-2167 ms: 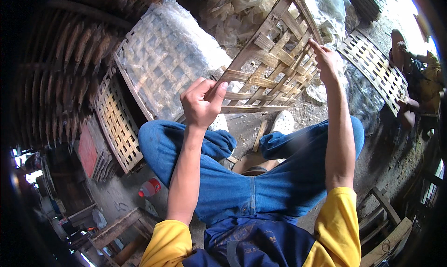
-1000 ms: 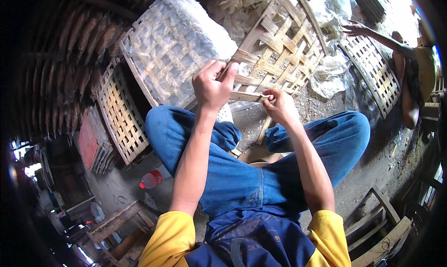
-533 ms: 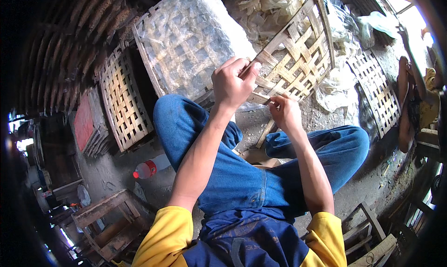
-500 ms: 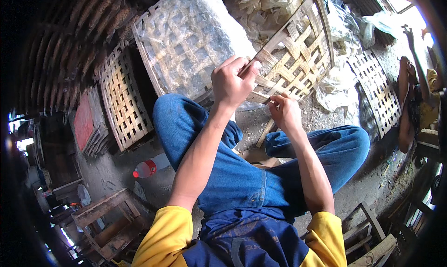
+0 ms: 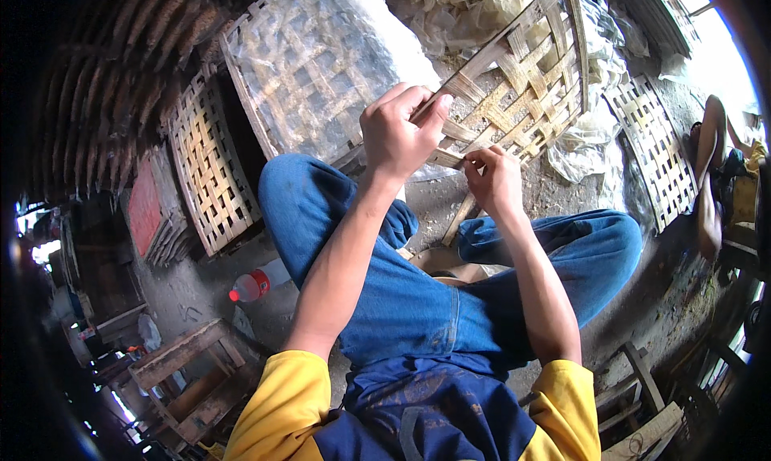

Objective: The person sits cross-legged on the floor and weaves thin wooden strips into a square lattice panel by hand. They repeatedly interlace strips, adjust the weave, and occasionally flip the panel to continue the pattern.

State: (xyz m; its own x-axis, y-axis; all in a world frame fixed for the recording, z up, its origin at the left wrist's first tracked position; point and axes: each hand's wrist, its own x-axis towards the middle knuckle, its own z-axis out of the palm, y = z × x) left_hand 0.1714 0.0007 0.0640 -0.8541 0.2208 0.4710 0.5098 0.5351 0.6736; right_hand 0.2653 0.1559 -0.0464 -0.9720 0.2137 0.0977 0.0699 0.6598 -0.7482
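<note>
In the head view I hold a loosely woven bamboo panel [image 5: 526, 75] with a slatted frame, tilted up above my crossed legs. My left hand [image 5: 399, 133] is closed on the panel's left edge, thumb over the frame strip. Lower and to the right, my right hand [image 5: 493, 181] has its fingertips pinched on the bottom edge strip. A plastic-covered woven panel [image 5: 305, 67] lies just behind my left hand. Crumpled pale plastic sheeting [image 5: 582, 157] and scattered bits lie beyond the held panel.
Other woven panels lie left [image 5: 205, 160] and right [image 5: 649, 140]. A red-topped stack of boards [image 5: 146, 208], dark slatted stacks [image 5: 96, 116], a plastic bottle [image 5: 255, 286] and wooden frames [image 5: 177, 356] are around me. Another person's bare legs [image 5: 708, 180] show at the far right.
My right hand has dropped from the panel's upper right edge to its bottom edge. The panel and left hand appear further right and higher. The other person's outstretched arm has pulled back.
</note>
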